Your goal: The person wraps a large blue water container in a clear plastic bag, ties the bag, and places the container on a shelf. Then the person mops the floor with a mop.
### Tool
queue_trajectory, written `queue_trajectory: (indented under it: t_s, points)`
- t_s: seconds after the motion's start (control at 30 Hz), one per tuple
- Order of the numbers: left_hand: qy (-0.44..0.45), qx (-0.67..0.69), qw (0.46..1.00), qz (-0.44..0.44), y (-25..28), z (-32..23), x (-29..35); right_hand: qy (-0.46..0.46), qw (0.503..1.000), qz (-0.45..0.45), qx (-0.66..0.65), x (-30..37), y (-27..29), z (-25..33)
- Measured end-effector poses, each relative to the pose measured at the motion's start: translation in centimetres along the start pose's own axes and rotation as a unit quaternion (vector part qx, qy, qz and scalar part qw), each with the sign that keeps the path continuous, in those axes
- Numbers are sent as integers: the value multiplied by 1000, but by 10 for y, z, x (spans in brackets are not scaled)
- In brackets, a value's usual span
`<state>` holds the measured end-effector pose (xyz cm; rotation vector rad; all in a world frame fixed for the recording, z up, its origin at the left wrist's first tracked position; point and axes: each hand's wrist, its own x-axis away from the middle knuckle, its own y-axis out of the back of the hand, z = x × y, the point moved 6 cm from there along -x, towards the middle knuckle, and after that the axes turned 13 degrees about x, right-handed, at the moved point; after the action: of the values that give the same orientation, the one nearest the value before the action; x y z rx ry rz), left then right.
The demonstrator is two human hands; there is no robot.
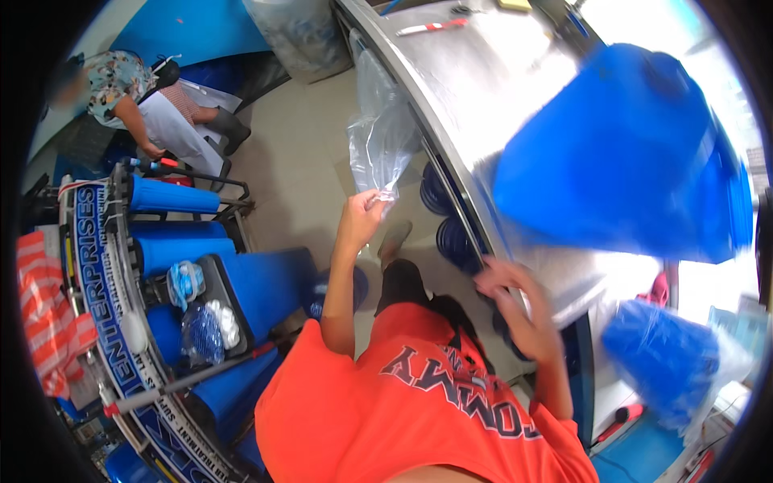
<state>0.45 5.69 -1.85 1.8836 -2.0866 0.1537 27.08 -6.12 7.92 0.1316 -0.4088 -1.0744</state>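
Note:
My left hand [364, 216] is closed in a pinch on the gathered end of a clear plastic bag [380, 149]. The bag hangs out beyond my fingers, beside the metal table's edge. Nearer my body, my right hand [515, 294] is blurred by motion next to the same table edge. Its fingers look stretched and apart, and nothing shows in them. On the metal table [451, 88], to the right, lies a large blue plastic sheet or bag stack [604, 153], also somewhat blurred.
A red-and-white cutter-like tool [431, 27] lies on the table's far part. Blue coils [455, 241] sit under its edge. At left stands a rack [153, 378] with blue cylinders and a bin [233, 298]. A seated person [133, 92] is at far left. Blue wrapped plastic [664, 354] lies at right.

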Motion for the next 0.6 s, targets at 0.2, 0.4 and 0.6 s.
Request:
queue_trajectory:
  t_s: [0.2, 0.4, 0.6]
  points:
    - [-33, 205, 974, 87, -87, -69, 208, -259, 962, 31, -83, 37, -110, -195]
    - [71, 303, 941, 132, -85, -90, 296, -2, 895, 14, -445, 35, -90, -133]
    - [144, -19, 963, 226, -9, -105, 352, 104, 919, -363, -116, 132, 89, -36]
